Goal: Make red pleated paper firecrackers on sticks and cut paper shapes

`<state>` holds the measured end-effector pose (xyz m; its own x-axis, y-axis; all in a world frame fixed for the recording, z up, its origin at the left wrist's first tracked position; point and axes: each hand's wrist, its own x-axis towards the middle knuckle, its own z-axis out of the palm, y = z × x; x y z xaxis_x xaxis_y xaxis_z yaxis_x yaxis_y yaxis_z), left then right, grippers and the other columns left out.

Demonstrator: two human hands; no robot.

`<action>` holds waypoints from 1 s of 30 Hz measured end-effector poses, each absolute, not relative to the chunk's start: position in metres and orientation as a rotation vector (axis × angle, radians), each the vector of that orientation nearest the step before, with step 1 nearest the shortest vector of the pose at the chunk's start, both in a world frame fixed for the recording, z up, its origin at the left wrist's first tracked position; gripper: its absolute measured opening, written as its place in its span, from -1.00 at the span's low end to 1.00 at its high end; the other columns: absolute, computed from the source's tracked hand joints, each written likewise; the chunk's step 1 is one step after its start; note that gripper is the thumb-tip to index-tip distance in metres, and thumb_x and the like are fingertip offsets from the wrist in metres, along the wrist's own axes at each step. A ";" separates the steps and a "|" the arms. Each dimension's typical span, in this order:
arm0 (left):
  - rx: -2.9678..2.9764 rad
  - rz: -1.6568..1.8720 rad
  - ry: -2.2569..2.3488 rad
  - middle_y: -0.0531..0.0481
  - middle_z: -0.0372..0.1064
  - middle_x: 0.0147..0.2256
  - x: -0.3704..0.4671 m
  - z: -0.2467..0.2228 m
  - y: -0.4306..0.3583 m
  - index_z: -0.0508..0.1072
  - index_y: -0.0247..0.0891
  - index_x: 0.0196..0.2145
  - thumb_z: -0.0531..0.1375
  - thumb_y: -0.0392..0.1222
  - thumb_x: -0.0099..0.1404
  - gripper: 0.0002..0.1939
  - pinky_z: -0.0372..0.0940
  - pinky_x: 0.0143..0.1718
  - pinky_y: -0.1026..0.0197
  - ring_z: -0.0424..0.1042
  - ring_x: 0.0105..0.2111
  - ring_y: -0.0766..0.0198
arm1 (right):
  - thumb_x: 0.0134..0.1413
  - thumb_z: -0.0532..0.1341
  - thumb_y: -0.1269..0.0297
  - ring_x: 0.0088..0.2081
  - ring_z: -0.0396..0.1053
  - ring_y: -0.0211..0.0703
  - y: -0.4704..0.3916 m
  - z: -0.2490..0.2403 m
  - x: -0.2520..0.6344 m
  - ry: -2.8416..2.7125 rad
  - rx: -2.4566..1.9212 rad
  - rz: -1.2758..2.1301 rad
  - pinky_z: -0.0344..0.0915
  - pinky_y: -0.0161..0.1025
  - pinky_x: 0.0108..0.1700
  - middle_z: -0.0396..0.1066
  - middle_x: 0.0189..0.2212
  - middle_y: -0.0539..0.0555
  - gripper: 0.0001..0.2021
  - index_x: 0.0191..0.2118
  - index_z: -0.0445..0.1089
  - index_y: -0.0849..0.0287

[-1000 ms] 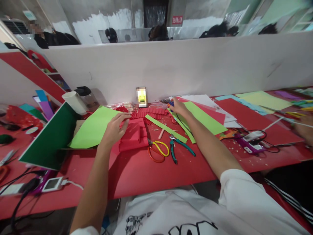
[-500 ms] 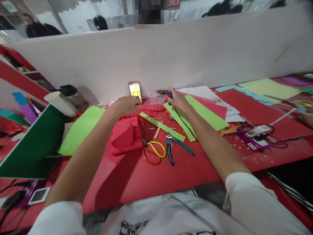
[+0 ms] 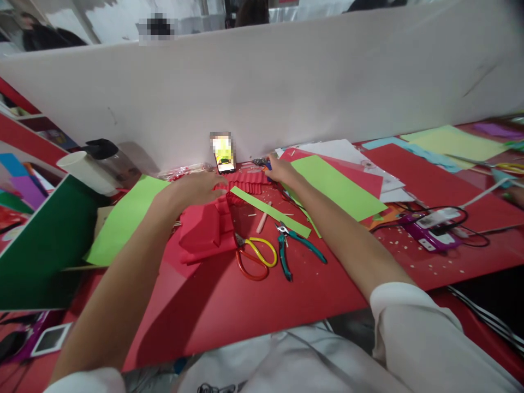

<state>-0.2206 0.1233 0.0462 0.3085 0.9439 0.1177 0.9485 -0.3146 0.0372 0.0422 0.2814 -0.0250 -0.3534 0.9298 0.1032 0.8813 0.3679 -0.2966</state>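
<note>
Left hand (image 3: 196, 190) has moved clear of phone (image 3: 224, 166); right hand (image 3: 283, 170) shifted left. Red table (image 3: 254, 305) bears folded red paper (image 3: 200, 232) near left hand (finger closure cannot be told), pleated red strip (image 3: 248, 184) behind. Right fingers clamped on blue tool (image 3: 268, 164).

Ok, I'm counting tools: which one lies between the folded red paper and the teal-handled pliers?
The head view shows scissors, one handle yellow, one red, between the folded red paper and the teal-handled pliers.
</note>
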 end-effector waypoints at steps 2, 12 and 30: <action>-2.553 -0.069 -1.822 -0.12 0.63 0.01 -0.221 0.047 0.117 0.63 -0.06 0.04 0.15 -0.02 0.37 -0.62 0.47 -0.12 0.06 0.60 -0.12 0.01 | 0.28 0.23 0.31 0.11 0.50 0.32 0.284 -0.029 0.040 -2.394 -1.666 0.282 0.42 0.05 0.11 0.53 0.12 0.41 -0.45 0.35 0.25 0.24; -2.621 -0.107 -1.839 -0.14 0.60 0.09 -0.221 0.045 0.100 0.62 -0.08 0.09 0.10 0.06 0.43 -0.57 0.49 -0.04 -0.03 0.59 -0.02 -0.09 | 0.33 0.24 0.22 0.13 0.50 0.33 0.296 -0.042 0.028 -2.409 -1.762 0.274 0.41 0.04 0.13 0.49 0.17 0.47 -0.41 0.39 0.18 0.29; -2.559 -0.152 -1.867 -0.13 0.55 0.18 -0.219 0.049 0.068 0.53 -0.02 0.23 0.15 0.14 0.44 -0.51 0.44 0.08 -0.08 0.56 0.09 -0.15 | 0.21 0.36 0.17 0.12 0.48 0.30 0.280 -0.034 0.046 -2.633 -1.502 0.077 0.43 0.02 0.08 0.48 0.18 0.36 -0.48 0.23 0.33 0.17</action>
<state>-0.2192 0.0681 0.0485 0.3024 0.9513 0.0598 0.9484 -0.3066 0.0807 0.0456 0.2803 -0.0345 -0.5045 0.8606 0.0700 0.8551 0.5092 -0.0980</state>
